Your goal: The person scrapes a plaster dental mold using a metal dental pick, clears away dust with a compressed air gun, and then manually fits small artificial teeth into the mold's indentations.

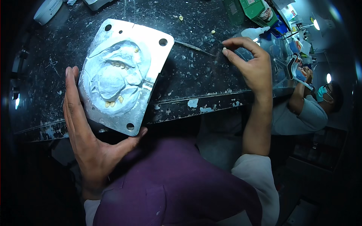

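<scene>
My left hand (88,141) holds a metal denture flask half (149,35) tilted at the bench edge, with its fingers along the left side and the thumb at the lower corner. Set in the flask is a pale plaster mould (111,86). Small yellowish teeth (120,65) sit in a row in its upper part, and more teeth (109,104) sit lower down. To the right, my right hand (253,67) is raised over the bench, pinching a tiny whitish piece (224,48), probably a tooth, between thumb and forefinger. A thin metal hand instrument (194,48) lies between the flask and this hand.
Two small yellowish pieces, one a loose tooth-like bit (181,17), lie on the worn black bench (192,103). A round white tub (48,11) stands far left. Far right are a green bin (256,10) and a white bottle (254,32). A masked co-worker (301,109) works at the right.
</scene>
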A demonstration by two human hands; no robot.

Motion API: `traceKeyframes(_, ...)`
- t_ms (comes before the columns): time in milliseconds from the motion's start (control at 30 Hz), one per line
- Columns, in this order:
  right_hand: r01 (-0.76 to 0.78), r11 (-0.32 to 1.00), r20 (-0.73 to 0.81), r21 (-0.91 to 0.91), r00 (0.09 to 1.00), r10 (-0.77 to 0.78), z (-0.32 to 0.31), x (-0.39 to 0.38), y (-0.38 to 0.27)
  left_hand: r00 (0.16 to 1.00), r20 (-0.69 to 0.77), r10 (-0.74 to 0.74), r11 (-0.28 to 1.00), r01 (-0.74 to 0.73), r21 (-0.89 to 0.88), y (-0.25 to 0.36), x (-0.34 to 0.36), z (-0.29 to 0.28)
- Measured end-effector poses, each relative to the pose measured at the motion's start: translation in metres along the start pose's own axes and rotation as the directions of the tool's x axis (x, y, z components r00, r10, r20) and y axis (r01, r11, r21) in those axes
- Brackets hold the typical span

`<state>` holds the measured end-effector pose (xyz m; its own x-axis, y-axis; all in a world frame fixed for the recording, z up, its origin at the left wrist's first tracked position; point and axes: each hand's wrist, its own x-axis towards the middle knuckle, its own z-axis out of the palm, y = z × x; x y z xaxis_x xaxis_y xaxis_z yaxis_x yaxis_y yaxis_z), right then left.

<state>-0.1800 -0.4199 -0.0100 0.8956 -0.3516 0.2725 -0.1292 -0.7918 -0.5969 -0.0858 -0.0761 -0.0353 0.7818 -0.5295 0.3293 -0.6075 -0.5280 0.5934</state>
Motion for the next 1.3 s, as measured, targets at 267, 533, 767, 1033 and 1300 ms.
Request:
traceKeyframes(267, 0.137, 0.991, -0.008, 0.011, 0.991, -0.136, 0.021, 0.054, -0.005, 0.992, 0.104, 0.066, 0.992, -0.054, -0.114, -0.028, 0.019, -0.026)
traceKeyframes(533, 0.311, 0.946, 0.197, -0.087, 0.937, -0.290, 0.047, 0.092, -0.020, 0.995, 0.089, 0.042, 0.970, -0.019, -0.243, -0.038, 0.020, -0.023)
traceKeyframes(767, 0.088, 0.943, 0.173, 0.322, 0.973, -0.150, 0.033, 0.070, -0.060, 0.989, 0.090, 0.115, 0.988, -0.105, -0.109, -0.043, 0.020, -0.027)
traceKeyframes(1033, 0.066, 0.868, 0.296, 0.493, 0.925, -0.239, 0.027, 0.063, -0.106, 0.994, 0.066, 0.088, 0.990, -0.080, -0.112, -0.041, 0.020, -0.025)
traceKeyframes(1300, -0.018, 0.820, 0.372, 0.573, 0.897, -0.240, 0.049, 0.072, -0.133, 0.993, 0.050, 0.107, 0.988, -0.101, -0.115, -0.041, 0.021, -0.026)
